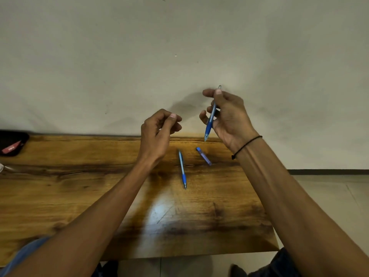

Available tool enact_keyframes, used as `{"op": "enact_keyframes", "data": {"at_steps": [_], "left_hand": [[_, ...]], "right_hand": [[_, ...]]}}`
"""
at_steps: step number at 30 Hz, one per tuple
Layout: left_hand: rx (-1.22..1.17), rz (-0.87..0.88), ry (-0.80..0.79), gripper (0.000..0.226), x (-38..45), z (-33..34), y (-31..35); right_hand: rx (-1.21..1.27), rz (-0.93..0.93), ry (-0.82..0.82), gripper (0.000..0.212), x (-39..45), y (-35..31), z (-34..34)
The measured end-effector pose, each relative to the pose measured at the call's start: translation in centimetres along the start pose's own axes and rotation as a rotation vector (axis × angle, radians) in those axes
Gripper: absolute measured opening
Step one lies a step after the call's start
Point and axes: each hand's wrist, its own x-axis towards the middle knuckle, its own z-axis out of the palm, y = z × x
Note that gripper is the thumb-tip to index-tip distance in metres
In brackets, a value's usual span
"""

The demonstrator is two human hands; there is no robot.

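Two hands: right hand point(229, 114) fingers around a blue pen point(210, 119), left hand point(157, 132) fingers curled, empty; pouch label point(11, 148) unreadable.

Forearms bare; right hand point(229, 116) with thin black knotted cord bracelet point(246, 145) at wrist; light blue fabric point(26, 252) lower left; dark fabric point(279, 264) lower right.

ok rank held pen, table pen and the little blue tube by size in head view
1. held pen: looks longest, but it is raised nearer the camera
2. table pen: may truly be equal
3. blue tube: clearly smallest
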Motion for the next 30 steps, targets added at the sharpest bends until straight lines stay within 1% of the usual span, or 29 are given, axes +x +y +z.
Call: {"op": "enact_keyframes", "data": {"at_steps": [4,6,9,12,14,18,22,30], "left_hand": [[0.071,-0.066,-0.171,0.02,-0.1,0.5,-0.4],[0.118,-0.094,-0.21,0.017,-0.2,0.7,-0.6],[0.231,-0.147,-0.21,0.016,0.0,0.5,-1.0],[0.287,-0.199,-0.186,0.017,0.2,0.2,-1.2],[0.306,-0.215,-0.172,0.018,0.2,0.1,-1.2],[0.351,-0.21,-0.172,0.018,0.2,0.2,-1.3],[0.389,-0.224,-0.173,0.018,0.3,0.1,-1.6],[0.402,-0.242,-0.176,0.016,0.4,0.0,-1.8]], "right_hand": [[-0.211,-0.004,0.122,0.024,1.0,2.9,-0.6],[-0.359,-0.044,0.172,0.021,1.4,4.4,-1.0],[-0.626,-0.077,0.19,0.015,1.9,6.3,-2.0],[-0.876,-0.071,0.152,0.017,1.9,8.0,-2.9],[-0.985,-0.082,0.134,0.022,1.8,8.9,-3.3],[-1.056,-0.055,0.116,0.028,1.8,10.1,-3.3],[-1.104,-0.069,0.11,0.033,1.4,11.0,-2.7],[-1.241,-0.024,0.072,0.036,0.5,12.8,-1.9]]}}
